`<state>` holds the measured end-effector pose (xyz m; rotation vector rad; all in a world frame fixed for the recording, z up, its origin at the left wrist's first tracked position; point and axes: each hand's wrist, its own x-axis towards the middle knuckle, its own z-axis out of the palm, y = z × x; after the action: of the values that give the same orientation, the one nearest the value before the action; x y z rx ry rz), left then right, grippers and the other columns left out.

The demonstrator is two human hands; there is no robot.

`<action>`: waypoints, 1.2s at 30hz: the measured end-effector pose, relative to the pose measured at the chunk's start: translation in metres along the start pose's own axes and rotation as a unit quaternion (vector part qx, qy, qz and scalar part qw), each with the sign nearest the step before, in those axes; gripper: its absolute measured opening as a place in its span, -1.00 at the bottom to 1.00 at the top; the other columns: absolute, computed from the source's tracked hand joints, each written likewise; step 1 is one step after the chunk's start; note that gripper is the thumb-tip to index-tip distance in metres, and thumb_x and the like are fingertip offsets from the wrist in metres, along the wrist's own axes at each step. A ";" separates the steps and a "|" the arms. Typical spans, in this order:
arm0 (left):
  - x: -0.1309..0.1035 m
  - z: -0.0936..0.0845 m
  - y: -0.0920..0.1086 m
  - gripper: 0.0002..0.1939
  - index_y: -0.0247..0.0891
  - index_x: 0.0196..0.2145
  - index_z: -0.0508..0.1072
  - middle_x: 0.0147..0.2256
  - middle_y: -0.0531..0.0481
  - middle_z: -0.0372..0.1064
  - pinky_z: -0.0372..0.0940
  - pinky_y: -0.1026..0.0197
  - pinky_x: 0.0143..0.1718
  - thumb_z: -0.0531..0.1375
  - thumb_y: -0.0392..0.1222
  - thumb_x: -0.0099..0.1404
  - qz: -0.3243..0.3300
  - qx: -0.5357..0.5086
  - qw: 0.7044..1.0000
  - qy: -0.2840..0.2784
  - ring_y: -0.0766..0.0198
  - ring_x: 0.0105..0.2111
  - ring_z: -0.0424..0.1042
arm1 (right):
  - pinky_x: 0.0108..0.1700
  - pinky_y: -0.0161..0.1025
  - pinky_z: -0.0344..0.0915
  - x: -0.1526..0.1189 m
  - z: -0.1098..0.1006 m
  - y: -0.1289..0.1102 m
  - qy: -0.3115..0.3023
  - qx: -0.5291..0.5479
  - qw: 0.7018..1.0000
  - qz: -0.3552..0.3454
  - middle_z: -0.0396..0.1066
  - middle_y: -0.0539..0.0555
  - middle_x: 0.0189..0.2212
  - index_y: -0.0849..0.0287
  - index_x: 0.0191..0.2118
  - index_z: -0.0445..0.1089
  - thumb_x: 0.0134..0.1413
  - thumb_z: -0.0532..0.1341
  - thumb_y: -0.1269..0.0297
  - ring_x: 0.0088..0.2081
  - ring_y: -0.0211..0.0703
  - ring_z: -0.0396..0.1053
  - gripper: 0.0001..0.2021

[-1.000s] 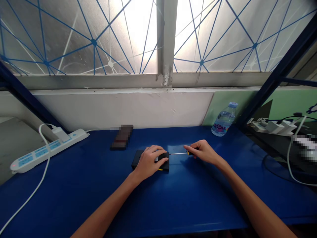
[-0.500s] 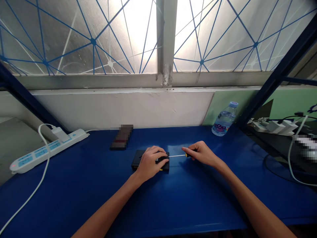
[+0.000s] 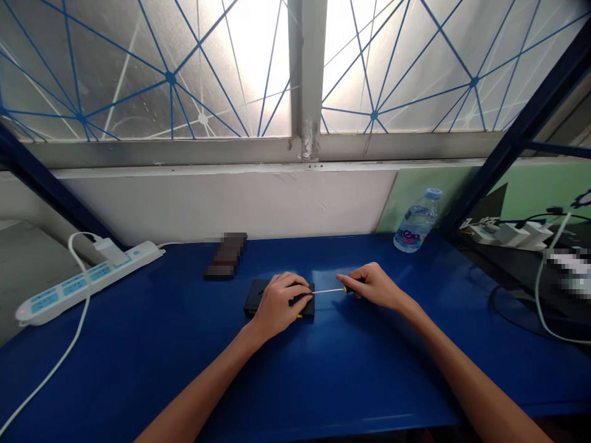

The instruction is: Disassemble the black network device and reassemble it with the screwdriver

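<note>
A black box (image 3: pixel 253 299) lies on the blue tabletop (image 3: pixel 277 381), its contents hidden; the left hand (image 3: pixel 279 300) rests over it, thumb and fingers parted slightly, whether gripping I cannot tell. The right hand's (image 3: pixel 375 285) fingers close around the handle of a screwdriver (image 3: pixel 329 291), its shaft reaching the box's right end. Farther back, a capped bottle (image 3: pixel 416 226) contains clear liquid.
</note>
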<state>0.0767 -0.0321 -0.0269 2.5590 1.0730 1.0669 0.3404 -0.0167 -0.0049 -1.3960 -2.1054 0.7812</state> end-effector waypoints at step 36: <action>-0.002 0.001 0.000 -0.80 -0.20 -0.29 0.61 -0.24 -0.06 0.56 0.33 0.04 -0.14 0.17 -0.29 0.41 0.034 0.037 0.999 0.001 0.13 -0.19 0.48 | -0.50 -0.30 0.08 0.000 -0.001 0.001 -0.004 -0.008 1.000 0.008 0.38 0.04 -0.70 0.20 -0.64 0.44 0.26 0.10 -0.16 -0.63 -0.26 0.25 -0.39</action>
<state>0.0766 -0.0328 -0.0287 2.6708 1.0540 1.0656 0.3419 -0.0160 -0.0046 -1.4215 -2.1136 0.7793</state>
